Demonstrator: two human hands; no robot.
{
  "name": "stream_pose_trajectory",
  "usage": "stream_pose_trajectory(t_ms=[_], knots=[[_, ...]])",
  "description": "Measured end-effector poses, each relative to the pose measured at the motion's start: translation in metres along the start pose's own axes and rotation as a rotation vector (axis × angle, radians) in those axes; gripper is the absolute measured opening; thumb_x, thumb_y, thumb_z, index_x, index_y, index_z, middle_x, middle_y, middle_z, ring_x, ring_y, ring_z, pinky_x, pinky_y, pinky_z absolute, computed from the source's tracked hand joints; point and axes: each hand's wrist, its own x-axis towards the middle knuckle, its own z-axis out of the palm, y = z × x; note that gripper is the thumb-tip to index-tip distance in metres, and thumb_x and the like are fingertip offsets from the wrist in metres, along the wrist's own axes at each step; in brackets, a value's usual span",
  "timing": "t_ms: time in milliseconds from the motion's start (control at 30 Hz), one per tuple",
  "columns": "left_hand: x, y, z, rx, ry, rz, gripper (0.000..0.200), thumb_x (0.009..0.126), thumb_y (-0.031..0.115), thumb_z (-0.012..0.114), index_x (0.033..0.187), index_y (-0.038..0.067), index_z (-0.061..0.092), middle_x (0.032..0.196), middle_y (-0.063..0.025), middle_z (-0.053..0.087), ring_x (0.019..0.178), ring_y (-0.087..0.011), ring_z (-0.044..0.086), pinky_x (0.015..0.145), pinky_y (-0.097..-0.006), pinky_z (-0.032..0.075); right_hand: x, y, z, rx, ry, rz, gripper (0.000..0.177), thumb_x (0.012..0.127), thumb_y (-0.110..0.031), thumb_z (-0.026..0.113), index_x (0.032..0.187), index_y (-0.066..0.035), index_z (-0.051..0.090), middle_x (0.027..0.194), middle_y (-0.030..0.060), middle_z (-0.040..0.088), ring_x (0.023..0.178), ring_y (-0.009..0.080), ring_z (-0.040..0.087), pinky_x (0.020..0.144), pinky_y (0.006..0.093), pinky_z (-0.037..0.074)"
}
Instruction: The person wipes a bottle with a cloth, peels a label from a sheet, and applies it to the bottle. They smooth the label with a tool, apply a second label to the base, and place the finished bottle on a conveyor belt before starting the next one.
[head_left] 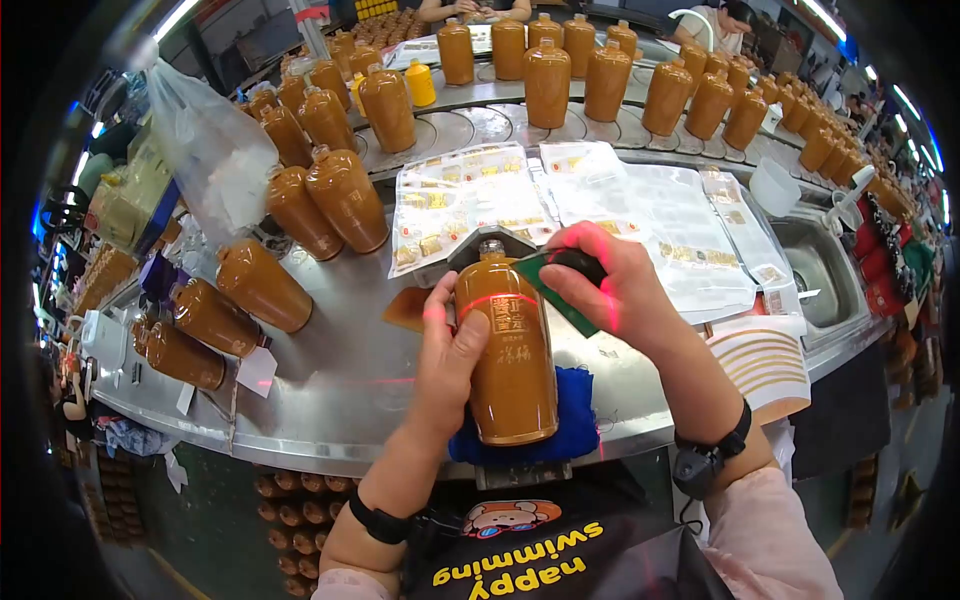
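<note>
Black cloth printed "happy swimming" covers the front of a worker whose bare hands meet over a brown bottle at a metal workbench. Bottle and hands are together: the left hand grips the glossy side, thumb across the front beside gold characters, fingers curled along the edge. The right hand pinches a green flat tool and a dark object between thumb and fingers, just beside the bottle's shoulder. Between the two forearms, blue cloth shows under the bottle's base, while the neck points away from the worker. Red light crosses the bottle and both hands. Beyond the hands lie sheets with gold labels; to the right of the right forearm are white curved strips and, farther off, a sink. More brown bottles stand left of the left hand, others beyond the sheets, near another person's hands.
</note>
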Motion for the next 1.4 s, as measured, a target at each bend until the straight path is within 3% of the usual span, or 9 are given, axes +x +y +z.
stream_pose_trajectory(t_ms=[133,167,267,300,567,667,967,1267,1400], knots=[[0.016,0.007,0.000,0.046,-0.017,-0.054,0.076,0.096,0.034,0.062,0.146,-0.008,0.023,0.133,-0.0171,0.050,0.118,-0.0178,0.052,0.100,-0.0286,0.043,-0.031,0.007,0.011,-0.132,0.147,0.032,0.028,0.088,-0.004,0.066,0.114,-0.003,0.057,0.093,0.0172,0.067,0.086,0.0326,0.067,0.074,0.0372,0.053],[0.018,0.006,-0.001,0.101,-0.024,-0.061,0.075,0.096,0.032,0.062,0.146,-0.009,0.023,0.132,-0.0174,0.050,0.118,-0.0172,0.052,0.099,-0.0279,0.043,-0.040,0.015,0.015,-0.216,0.108,-0.038,0.045,0.084,0.003,0.062,0.129,-0.003,0.053,0.108,0.0204,0.065,0.099,0.0356,0.064,0.082,0.0402,0.052],[0.019,0.006,0.000,0.078,-0.009,-0.068,0.074,0.096,0.028,0.062,0.146,-0.011,0.023,0.131,-0.0176,0.051,0.117,-0.0173,0.052,0.099,-0.0273,0.043,-0.051,0.017,0.024,-0.299,0.034,-0.262,0.064,0.079,0.008,0.060,0.140,-0.006,0.048,0.121,0.0246,0.059,0.110,0.0396,0.058,0.091,0.0427,0.050],[0.019,0.006,0.000,0.064,-0.012,-0.067,0.074,0.096,0.027,0.061,0.146,-0.011,0.022,0.131,-0.0175,0.051,0.117,-0.0173,0.052,0.099,-0.0273,0.043,-0.054,0.016,0.025,-0.291,-0.018,-0.230,0.074,0.076,0.010,0.057,0.146,-0.011,0.044,0.129,0.0276,0.053,0.112,0.0419,0.057,0.095,0.0429,0.050],[0.015,0.006,-0.002,0.009,-0.018,-0.078,0.079,0.095,0.025,0.061,0.150,-0.009,0.016,0.137,-0.0192,0.047,0.121,-0.0187,0.051,0.101,-0.0296,0.043,-0.053,0.023,0.028,-0.343,-0.057,-0.223,0.071,0.078,0.009,0.056,0.143,-0.017,0.049,0.128,0.0282,0.054,0.112,0.0413,0.057,0.097,0.0437,0.049],[0.009,-0.001,-0.004,0.272,-0.008,0.009,0.085,0.092,0.027,0.064,0.151,-0.008,0.014,0.139,-0.0215,0.044,0.124,-0.0221,0.049,0.103,-0.0324,0.042,-0.053,0.024,0.028,-0.345,-0.051,-0.232,0.071,0.078,0.009,0.056,0.143,-0.017,0.049,0.126,0.0274,0.055,0.111,0.0410,0.057,0.097,0.0439,0.048],[0.005,0.008,-0.002,0.395,-0.042,0.002,0.101,0.085,0.035,0.072,0.151,-0.008,0.009,0.140,-0.0242,0.043,0.126,-0.0268,0.049,0.103,-0.0370,0.043,-0.054,0.024,0.029,-0.305,-0.021,-0.258,0.070,0.078,0.009,0.056,0.143,-0.014,0.048,0.120,0.0253,0.058,0.106,0.0401,0.058,0.094,0.0443,0.049],[0.003,0.010,-0.001,0.753,-0.060,0.086,0.107,0.080,0.035,0.075,0.151,-0.007,0.008,0.141,-0.0277,0.038,0.130,-0.0344,0.044,0.107,-0.0415,0.038,-0.055,0.018,0.020,-0.332,-0.017,-0.294,0.069,0.078,0.008,0.057,0.143,-0.013,0.047,0.122,0.0251,0.057,0.106,0.0394,0.058,0.095,0.0437,0.048],[0.006,0.011,-0.003,0.629,-0.073,0.078,0.104,0.078,0.033,0.075,0.151,-0.007,0.011,0.141,-0.0286,0.037,0.129,-0.0358,0.044,0.108,-0.0423,0.037,-0.054,0.019,0.021,-0.416,-0.072,-0.338,0.071,0.076,0.008,0.059,0.144,-0.011,0.046,0.124,0.0245,0.057,0.107,0.0393,0.057,0.095,0.0438,0.048]])
